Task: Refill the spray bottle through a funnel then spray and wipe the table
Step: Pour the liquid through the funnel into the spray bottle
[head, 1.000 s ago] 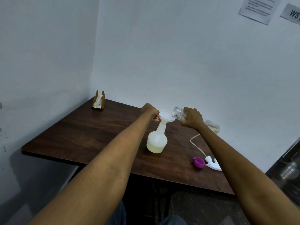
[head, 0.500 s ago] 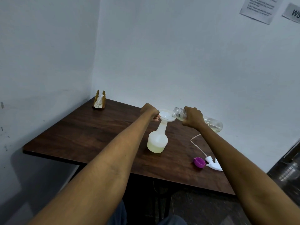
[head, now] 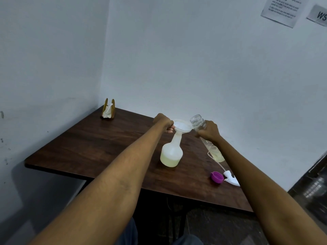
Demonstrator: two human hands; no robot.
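Note:
A white spray bottle [head: 171, 152] stands on the brown table [head: 99, 145], pale yellow liquid filling its lower part. A white funnel [head: 182, 127] sits in its neck. My left hand [head: 163, 122] holds the funnel's left rim. My right hand [head: 208, 130] grips a clear plastic bottle [head: 198, 122] just right of the funnel. That bottle is tilted mouth-up, its open mouth beside the funnel rim and pale liquid in its lower end [head: 216, 154]. The white spray head [head: 231, 178] with its thin tube lies on the table at the right, next to a purple cap [head: 216, 177].
A wooden napkin holder [head: 108, 110] with white tissue stands at the table's far left corner against the walls. White walls close the table on the left and back. Paper notices [head: 281, 9] hang high on the right. Dark floor lies past the right edge.
The clear bottle was lying nearly level, pouring into the funnel. My right hand has swung it mouth-up and lowered its base toward the table. My left hand stays on the funnel.

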